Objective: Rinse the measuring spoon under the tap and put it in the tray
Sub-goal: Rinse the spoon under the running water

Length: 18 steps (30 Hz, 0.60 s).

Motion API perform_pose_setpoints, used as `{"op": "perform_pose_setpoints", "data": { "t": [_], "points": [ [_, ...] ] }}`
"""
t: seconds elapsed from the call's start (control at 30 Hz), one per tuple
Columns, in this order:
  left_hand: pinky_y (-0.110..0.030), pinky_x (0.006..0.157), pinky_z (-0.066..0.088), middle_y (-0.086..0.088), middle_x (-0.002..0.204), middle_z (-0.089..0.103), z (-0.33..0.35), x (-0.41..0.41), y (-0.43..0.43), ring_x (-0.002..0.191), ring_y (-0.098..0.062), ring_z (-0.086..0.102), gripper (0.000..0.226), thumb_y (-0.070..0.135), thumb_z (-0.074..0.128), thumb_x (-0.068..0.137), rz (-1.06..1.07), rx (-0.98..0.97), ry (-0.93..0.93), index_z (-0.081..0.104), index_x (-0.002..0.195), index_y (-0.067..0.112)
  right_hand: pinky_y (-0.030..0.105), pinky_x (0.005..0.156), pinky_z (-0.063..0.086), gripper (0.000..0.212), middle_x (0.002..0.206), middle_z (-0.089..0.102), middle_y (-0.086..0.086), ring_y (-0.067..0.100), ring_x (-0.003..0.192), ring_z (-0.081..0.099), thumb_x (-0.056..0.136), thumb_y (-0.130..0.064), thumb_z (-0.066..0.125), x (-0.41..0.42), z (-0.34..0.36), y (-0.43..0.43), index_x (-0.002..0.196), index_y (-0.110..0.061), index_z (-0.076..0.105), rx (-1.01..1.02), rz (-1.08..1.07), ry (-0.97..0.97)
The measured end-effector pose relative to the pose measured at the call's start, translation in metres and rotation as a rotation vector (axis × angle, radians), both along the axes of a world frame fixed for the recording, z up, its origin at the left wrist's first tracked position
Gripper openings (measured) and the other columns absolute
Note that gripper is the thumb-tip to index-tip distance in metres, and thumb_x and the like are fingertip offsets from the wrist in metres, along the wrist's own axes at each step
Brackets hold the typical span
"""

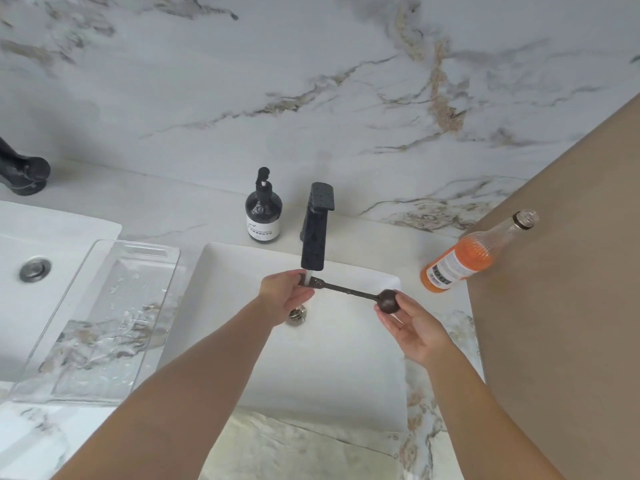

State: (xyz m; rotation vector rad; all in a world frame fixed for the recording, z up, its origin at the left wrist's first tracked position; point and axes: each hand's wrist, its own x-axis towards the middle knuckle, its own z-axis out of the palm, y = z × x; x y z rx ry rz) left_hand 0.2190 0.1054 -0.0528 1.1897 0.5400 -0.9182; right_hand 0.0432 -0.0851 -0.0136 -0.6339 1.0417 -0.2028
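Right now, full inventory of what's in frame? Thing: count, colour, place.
dark metal measuring spoon: 1, dark brown, held across the sink, handle end under the running water
black square tap: 1, black, behind the sink, water running
white rectangular sink: 1, white, centre, metal drain partly hidden
clear plastic tray: 1, transparent, on the counter left of the sink
dark pump soap bottle: 1, dark brown with white label, left of the tap
glass bottle of orange liquid: 1, orange, uncapped, right of the sink
second white basin: 1, white, far left, with drain
second black tap: 1, black, far left edge
left hand: 1, holding the spoon's handle end
right hand: 1, holding the spoon's bowl
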Motion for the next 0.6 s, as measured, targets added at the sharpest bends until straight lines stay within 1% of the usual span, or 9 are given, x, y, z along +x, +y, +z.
{"op": "perform_pose_setpoints", "data": {
  "t": [0.07,0.2,0.27,0.33,0.4,0.43,0.47,0.53,0.6],
  "points": [
    [-0.040,0.084,0.058,-0.027,0.106,0.068,0.005,-0.005,-0.008,0.093,-0.036,0.068,0.022,-0.001,0.053,0.095,-0.027,-0.046,0.015,0.063,0.114,-0.006,0.039,0.083,0.061,0.020,0.115,0.068,0.023,0.037,0.099,0.069,0.095,-0.007,0.060,-0.010,0.004,-0.005,0.114,0.001,0.063,-0.004,-0.007,0.002],
    [-0.035,0.079,0.061,-0.023,0.105,0.069,0.008,-0.010,-0.010,0.095,-0.033,0.069,0.026,-0.004,0.062,0.091,-0.072,-0.090,-0.012,0.063,0.116,-0.009,0.036,0.082,0.062,0.026,0.117,0.068,0.024,0.036,0.099,0.070,0.096,-0.008,0.059,-0.020,0.008,-0.008,0.121,0.002,0.061,-0.062,0.068,0.056],
    [-0.033,0.074,0.061,-0.022,0.095,0.074,0.008,-0.007,-0.001,0.089,-0.031,0.073,0.020,-0.007,0.063,0.089,-0.041,-0.098,-0.021,0.065,0.109,-0.009,0.040,0.085,0.061,0.028,0.118,0.068,0.024,0.038,0.099,0.070,0.096,-0.008,0.059,-0.018,0.010,-0.007,0.122,0.002,0.061,-0.104,0.163,0.117],
    [-0.028,0.062,0.062,-0.020,0.083,0.076,0.006,0.000,0.015,0.075,-0.026,0.077,0.012,-0.008,0.061,0.090,-0.036,-0.105,-0.034,0.068,0.100,-0.007,0.039,0.086,0.057,0.030,0.120,0.068,0.021,0.036,0.100,0.070,0.095,-0.012,0.061,-0.007,0.015,-0.001,0.123,-0.002,0.062,-0.217,0.323,0.244],
    [-0.027,0.057,0.062,-0.020,0.083,0.076,0.004,0.007,0.035,0.069,-0.025,0.077,0.011,-0.009,0.060,0.090,0.002,-0.099,-0.047,0.070,0.094,-0.005,0.039,0.090,0.055,0.039,0.119,0.067,0.011,0.030,0.102,0.067,0.092,-0.017,0.063,0.013,0.022,0.006,0.130,-0.008,0.058,-0.464,0.506,0.430],
    [-0.027,0.056,0.062,-0.019,0.081,0.076,0.003,0.011,0.046,0.068,-0.025,0.077,0.011,-0.010,0.061,0.089,0.035,-0.096,-0.052,0.070,0.092,-0.005,0.039,0.097,0.052,0.045,0.120,0.064,0.006,0.027,0.107,0.063,0.091,-0.018,0.063,0.027,0.029,0.011,0.135,-0.010,0.056,-0.635,0.572,0.495],
    [-0.028,0.056,0.062,-0.018,0.079,0.077,0.003,0.014,0.056,0.067,-0.025,0.077,0.010,-0.010,0.061,0.089,0.066,-0.097,-0.060,0.070,0.091,-0.005,0.038,0.107,0.045,0.050,0.125,0.062,0.003,0.025,0.116,0.059,0.091,-0.019,0.061,0.042,0.040,0.016,0.139,-0.013,0.053,-0.818,0.617,0.509],
    [-0.028,0.057,0.063,-0.014,0.074,0.078,0.005,0.016,0.073,0.068,-0.024,0.077,0.011,-0.010,0.061,0.089,0.107,-0.098,-0.083,0.069,0.092,-0.004,0.031,0.116,0.033,0.055,0.145,0.054,0.002,0.019,0.134,0.049,0.093,-0.020,0.056,0.075,0.065,0.031,0.147,-0.016,0.045,-1.132,0.669,0.400],
    [-0.027,0.060,0.063,-0.012,0.074,0.079,0.011,0.014,0.086,0.069,-0.022,0.077,0.012,-0.010,0.061,0.089,0.129,-0.085,-0.125,0.070,0.091,-0.002,0.033,0.119,0.028,0.059,0.156,0.043,0.003,0.019,0.143,0.039,0.095,-0.018,0.053,0.107,0.093,0.050,0.151,-0.013,0.038,-1.352,0.745,0.225]
  ]
}}
